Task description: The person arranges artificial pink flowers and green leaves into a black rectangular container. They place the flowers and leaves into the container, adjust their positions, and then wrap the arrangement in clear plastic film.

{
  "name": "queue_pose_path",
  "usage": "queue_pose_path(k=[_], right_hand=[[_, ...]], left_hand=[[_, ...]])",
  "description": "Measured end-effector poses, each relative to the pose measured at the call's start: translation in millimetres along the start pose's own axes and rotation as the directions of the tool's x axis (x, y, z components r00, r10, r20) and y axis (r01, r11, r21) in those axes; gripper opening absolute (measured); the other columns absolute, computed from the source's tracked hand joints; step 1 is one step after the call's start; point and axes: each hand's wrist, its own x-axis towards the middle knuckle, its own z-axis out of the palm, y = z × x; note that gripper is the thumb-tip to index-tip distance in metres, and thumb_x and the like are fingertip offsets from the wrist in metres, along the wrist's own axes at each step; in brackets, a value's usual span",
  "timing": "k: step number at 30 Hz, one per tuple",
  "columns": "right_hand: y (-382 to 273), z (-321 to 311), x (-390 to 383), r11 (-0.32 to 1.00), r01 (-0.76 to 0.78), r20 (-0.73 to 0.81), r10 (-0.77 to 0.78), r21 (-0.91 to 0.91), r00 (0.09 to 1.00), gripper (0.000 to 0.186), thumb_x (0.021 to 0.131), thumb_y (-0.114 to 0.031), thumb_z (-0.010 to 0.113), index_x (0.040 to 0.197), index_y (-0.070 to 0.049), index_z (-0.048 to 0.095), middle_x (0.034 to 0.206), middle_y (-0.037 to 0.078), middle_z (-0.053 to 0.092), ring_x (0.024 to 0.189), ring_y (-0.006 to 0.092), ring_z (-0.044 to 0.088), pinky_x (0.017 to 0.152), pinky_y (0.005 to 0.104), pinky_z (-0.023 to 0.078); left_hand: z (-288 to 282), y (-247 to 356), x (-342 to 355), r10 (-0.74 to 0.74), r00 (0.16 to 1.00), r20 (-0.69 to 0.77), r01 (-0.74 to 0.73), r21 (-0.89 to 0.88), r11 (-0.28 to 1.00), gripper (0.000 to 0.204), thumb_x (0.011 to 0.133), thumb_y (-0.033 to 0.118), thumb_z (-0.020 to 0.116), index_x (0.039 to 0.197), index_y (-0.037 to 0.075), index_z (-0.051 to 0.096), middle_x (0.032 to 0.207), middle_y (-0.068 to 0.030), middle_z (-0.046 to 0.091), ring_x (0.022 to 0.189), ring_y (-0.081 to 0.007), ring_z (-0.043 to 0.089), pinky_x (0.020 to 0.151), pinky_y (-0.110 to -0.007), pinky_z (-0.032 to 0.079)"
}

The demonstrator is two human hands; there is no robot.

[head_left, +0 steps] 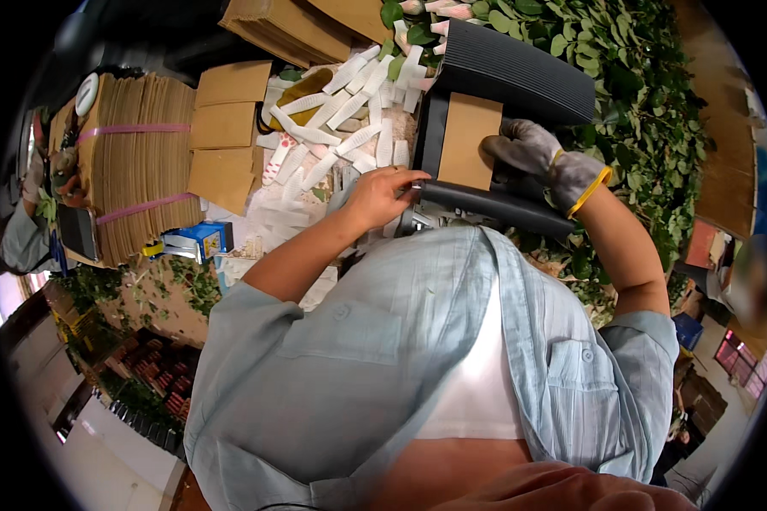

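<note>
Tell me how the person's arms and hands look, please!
The right hand wears a smudged grey glove with a yellow cuff edge. The left hand has no glove. Light blue shirt sleeves leave the forearms bare.

A cardboard piece lies in the holder, between far and near walls; mesh sleeves lie off the holder's left edge, leafy stems off its right.

No lettering, number or sign can be read. Any print on the blue box at the left, beside the strapped cardboard stack, is too small; red marks on one white sleeve form no legible text.
</note>
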Motion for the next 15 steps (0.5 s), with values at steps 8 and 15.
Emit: queue_pose_path(k=[8, 15], right_hand=[[-24, 0, -12, 0.64, 0.009, -0.066, -0.093, -0.768, 0.993, 0.033, 0.086, -0.035, 0.059, 0.098, -0.007, 0.071, 0.083, 0.008, 0.071, 0.076, 0.0219, 0.067, 0.072, 0.0338, 0.052], [6, -3, -20, 0.547, 0.292, 0.107, -0.345, -0.784, 0.933, 0.012, 0.084, -0.022, 0.054, 0.089, -0.013, 0.061, 0.088, 0.011, 0.066, 0.073, 0.029, 0.066, 0.062, 0.0405, 0.052]], left_hand=[[-46, 26, 103, 0.429, 0.735, 0.526, -0.579, 0.158, 0.8, 0.03, 0.068, 0.002, 0.063, 0.096, 0.007, 0.072, 0.133, -0.0137, 0.054, 0.114, -0.0284, 0.055, 0.089, -0.039, 0.05], [-9, 47, 93, 0.408, 0.831, 0.379, -0.545, 0.406, 0.733, 0.025, 0.081, 0.013, 0.063, 0.105, 0.008, 0.065, 0.098, -0.0056, 0.064, 0.095, -0.0233, 0.062, 0.081, -0.034, 0.053]])
